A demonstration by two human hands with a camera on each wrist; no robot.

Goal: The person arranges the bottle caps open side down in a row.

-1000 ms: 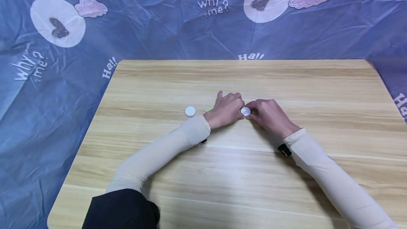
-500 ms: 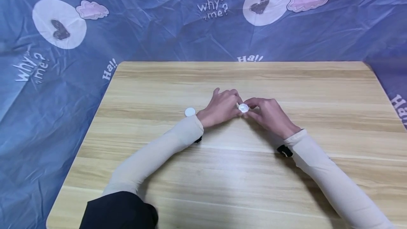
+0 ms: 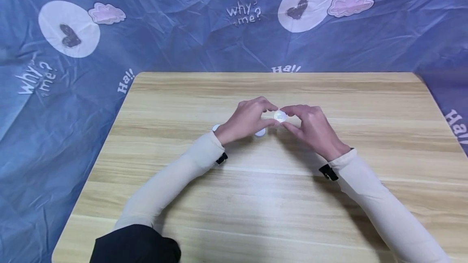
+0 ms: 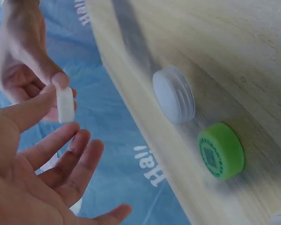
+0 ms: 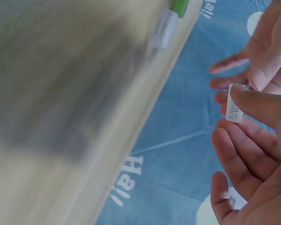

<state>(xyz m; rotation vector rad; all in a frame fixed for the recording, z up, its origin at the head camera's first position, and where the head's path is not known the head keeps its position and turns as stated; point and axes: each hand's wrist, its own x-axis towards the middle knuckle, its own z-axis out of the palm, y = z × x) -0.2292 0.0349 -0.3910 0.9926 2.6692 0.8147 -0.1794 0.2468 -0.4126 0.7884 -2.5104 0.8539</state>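
Observation:
A small white bottle cap (image 3: pixel 280 116), with printed characters on its side in the right wrist view, is held up over the table between both hands. My right hand (image 3: pixel 316 131) pinches its edge with thumb and index finger. From the other side my left hand (image 3: pixel 244 121) has its thumb and index fingertip at the same cap, the other fingers spread loosely in the left wrist view. On the table under the left hand lie a second white cap (image 4: pixel 173 95) and a green cap (image 4: pixel 221 151) with a square mark on top. The head view hides the green one behind the left hand.
Another white cap (image 3: pixel 215 127) lies further left, partly covered by the left wrist. The wooden table (image 3: pixel 234 210) ends at its far edge, where a blue printed cloth (image 3: pixel 204 31) hangs behind.
Both hands have lifted the white cap up and slightly away from me. My left hand has shifted left and its finger and thumb have spread, so the second white cap now shows beneath it.

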